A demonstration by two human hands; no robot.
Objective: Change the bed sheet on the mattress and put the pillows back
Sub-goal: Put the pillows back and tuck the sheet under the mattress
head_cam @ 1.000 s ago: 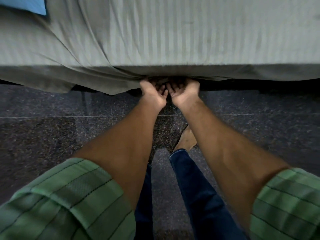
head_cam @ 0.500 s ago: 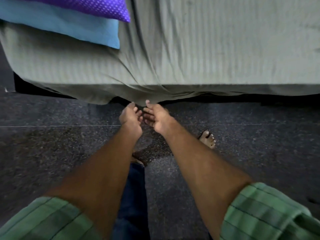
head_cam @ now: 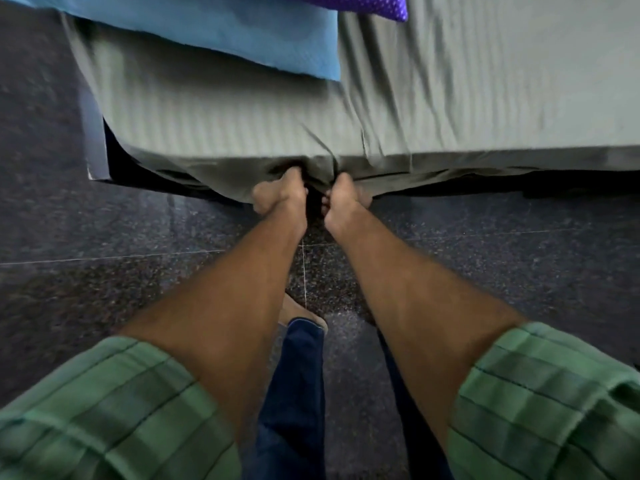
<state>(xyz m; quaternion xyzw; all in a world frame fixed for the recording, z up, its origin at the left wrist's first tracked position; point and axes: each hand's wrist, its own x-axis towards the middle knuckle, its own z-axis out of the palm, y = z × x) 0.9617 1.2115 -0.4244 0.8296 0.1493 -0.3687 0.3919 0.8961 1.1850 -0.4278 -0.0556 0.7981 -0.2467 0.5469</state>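
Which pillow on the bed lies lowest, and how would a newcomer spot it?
Start at the grey-green striped bed sheet covering the mattress, then look to its upper left. There lies the flat light-blue fabric pillow, directly on the sheet. Unlike the purple white-dotted pillow partly on top of it, it is plain and unpatterned.

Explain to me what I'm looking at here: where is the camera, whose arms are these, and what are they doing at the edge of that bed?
There is no machine here. The camera sits on a person's head and looks forward and down, so you see their own two forearms, green checked sleeves and blue trousers from above. The left hand and the right hand are side by side at the near edge of the mattress, each with fingers curled round the hanging hem of the grey-green bed sheet, which is bunched into folds there. On the bed, at the top, lies a blue pillow with the corner of a purple dotted pillow beside it. Below is a dark speckled floor.
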